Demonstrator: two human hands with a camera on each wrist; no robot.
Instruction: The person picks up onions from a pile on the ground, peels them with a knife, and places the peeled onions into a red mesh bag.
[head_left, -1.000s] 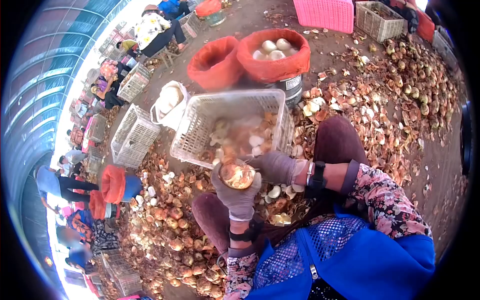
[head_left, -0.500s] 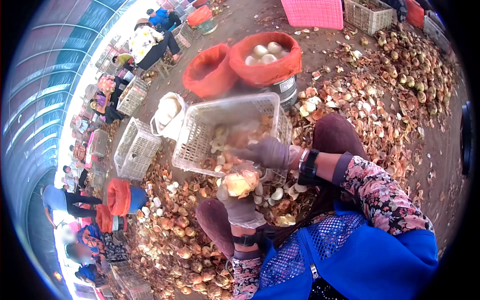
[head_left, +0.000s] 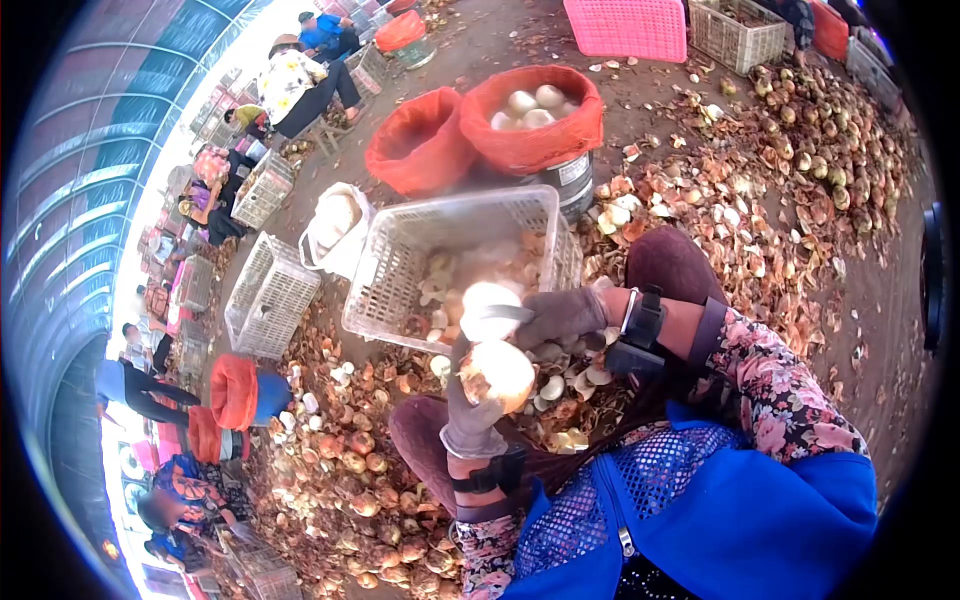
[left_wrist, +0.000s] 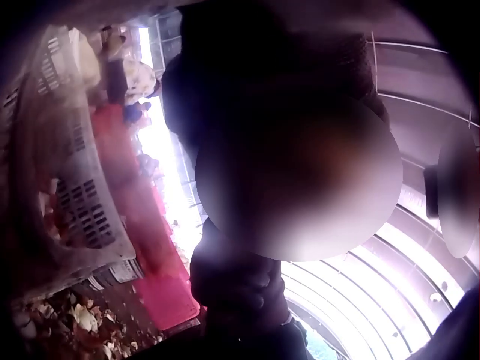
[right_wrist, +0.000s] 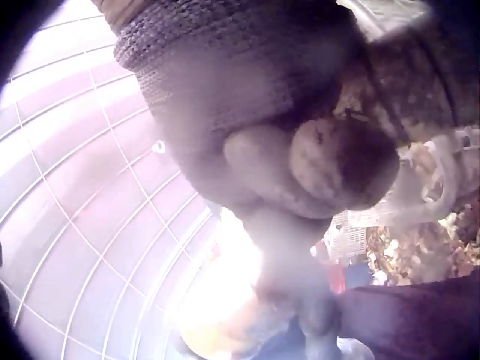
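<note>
A partly peeled onion (head_left: 497, 376), pale with brown skin on one side, is in my gloved left hand (head_left: 467, 412), fingers curled round its left side. Just above it my gloved right hand (head_left: 565, 318) grips a white rounded onion piece (head_left: 486, 303); a narrow grey strip crosses the piece, and I cannot tell whether it is a blade or a finger. The left wrist view shows a large, blurred round onion (left_wrist: 322, 202) close up. In the right wrist view the right hand (right_wrist: 255, 112) has curled fingers, above a bright, washed-out onion (right_wrist: 217, 322).
A white crate (head_left: 395, 270) with onion pieces stands beyond the hands. Behind it are two red-lined buckets, one (head_left: 532, 155) holding peeled onions. A white bag (head_left: 338, 225) stands to the left. Skins and onions (head_left: 360, 480) cover the ground; several people sit among crates at the left.
My right hand reached out over the crate and has come back beside the onion, now with a white piece. The onion in my left hand has turned, showing a paler face.
</note>
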